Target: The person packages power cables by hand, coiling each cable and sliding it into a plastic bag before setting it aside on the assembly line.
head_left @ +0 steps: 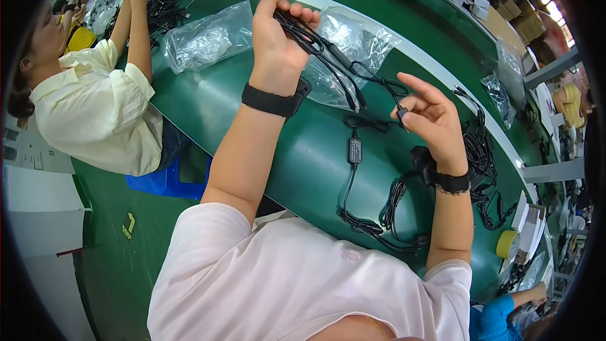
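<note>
My left hand (pixel 278 41) is raised over the green table with its fingers curled around a folded bundle of black cable (pixel 315 44). Loose plug ends of that bundle hang down to the right. Between thumb and fingertips, my right hand (pixel 435 120) pinches a small black cable plug (pixel 402 113); the index finger points outward. A strand of cable runs from the bundle to this plug. Below, on the tabletop, lies another black cable with a rectangular inline box (pixel 355 150), its lower part coiled toward my shirt.
Clear plastic bags (pixel 211 38) lie beyond my left hand. A pile of black cables (pixel 481 151) sits right of my right wrist, with yellow tape (pixel 507 244) and a white carton (pixel 530 230) farther right. A co-worker in a cream shirt (pixel 95 110) works at the left.
</note>
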Tool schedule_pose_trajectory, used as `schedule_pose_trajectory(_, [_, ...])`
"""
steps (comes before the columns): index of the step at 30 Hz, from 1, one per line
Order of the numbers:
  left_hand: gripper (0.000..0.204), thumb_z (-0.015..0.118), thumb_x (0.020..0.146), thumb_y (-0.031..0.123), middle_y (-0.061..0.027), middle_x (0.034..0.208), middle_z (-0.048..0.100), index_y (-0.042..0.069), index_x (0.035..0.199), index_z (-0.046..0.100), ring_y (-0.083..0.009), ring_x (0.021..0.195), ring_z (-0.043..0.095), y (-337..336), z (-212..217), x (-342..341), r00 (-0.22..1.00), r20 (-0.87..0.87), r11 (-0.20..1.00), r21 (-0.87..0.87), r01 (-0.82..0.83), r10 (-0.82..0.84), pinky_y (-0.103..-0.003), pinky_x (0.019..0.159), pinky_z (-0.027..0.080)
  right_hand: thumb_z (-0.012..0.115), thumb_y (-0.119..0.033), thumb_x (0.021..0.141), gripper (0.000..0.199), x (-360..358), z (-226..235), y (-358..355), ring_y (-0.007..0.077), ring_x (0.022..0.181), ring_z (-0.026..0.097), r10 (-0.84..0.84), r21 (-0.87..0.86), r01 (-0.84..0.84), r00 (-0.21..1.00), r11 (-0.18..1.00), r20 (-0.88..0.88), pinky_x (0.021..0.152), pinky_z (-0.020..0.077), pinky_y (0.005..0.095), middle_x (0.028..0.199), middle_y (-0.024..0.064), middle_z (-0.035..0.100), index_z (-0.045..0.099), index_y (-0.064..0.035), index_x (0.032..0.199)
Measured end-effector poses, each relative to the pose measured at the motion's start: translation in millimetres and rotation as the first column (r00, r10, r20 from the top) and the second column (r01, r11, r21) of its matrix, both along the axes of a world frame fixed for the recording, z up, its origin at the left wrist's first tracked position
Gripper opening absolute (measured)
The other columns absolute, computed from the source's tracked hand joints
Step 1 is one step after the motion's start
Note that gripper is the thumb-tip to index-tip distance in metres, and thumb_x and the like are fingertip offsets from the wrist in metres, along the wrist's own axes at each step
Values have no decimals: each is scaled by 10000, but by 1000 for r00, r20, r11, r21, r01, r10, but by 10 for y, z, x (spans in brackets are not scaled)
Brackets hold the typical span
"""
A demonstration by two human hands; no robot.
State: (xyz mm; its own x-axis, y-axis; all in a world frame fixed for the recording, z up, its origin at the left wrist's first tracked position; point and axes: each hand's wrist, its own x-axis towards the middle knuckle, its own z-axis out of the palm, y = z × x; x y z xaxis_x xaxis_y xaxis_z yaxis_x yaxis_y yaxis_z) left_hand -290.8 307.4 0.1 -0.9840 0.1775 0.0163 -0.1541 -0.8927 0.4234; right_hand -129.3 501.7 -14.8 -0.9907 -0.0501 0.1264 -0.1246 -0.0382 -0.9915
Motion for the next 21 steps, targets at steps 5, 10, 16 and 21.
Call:
schedule_pose_trajectory(5, [407, 564, 824, 457, -3, 553, 413, 98, 689, 429, -132, 502, 414, 37, -56, -23, 997, -65, 996, -80, 31, -36, -287, 502, 376, 675, -133, 736, 521, 8, 21, 12, 157, 891, 590, 159, -30, -159, 987, 987, 19, 764, 437, 238, 942, 100, 625, 482, 31, 1191])
schedule_pose_trajectory(10, [474, 493, 806, 557, 14, 573, 366, 92, 731, 445, -99, 516, 364, 212, -43, 176, 973, -217, 969, -247, 27, -82, -242, 497, 333, 682, -130, 738, 394, 5, 86, -154, 133, 825, 596, 14, 50, -8, 992, 999, -123, 732, 461, 231, 896, 100, 636, 561, 38, 1073])
schedule_pose_trajectory(16, [449, 533, 828, 476, -34, 669, 526, 32, 767, 504, -109, 562, 494, 537, -87, 567, 861, -466, 938, -345, 36, -204, -247, 518, 411, 640, -27, 754, 105, -282, 168, -359, 29, 585, 485, -251, 401, 395, 897, 827, -364, 521, 384, 169, 675, -11, 577, 620, 20, 846])
schedule_pose_trajectory(21, [228, 647, 805, 159, -45, 690, 541, 13, 886, 491, -123, 573, 518, 451, -51, 505, 892, -440, 949, -313, -40, -108, -262, 546, 436, 673, -68, 746, 180, -427, 98, -450, 45, 621, 499, -280, 278, 383, 895, 881, -347, 565, 394, 175, 679, -16, 558, 602, 4, 894])
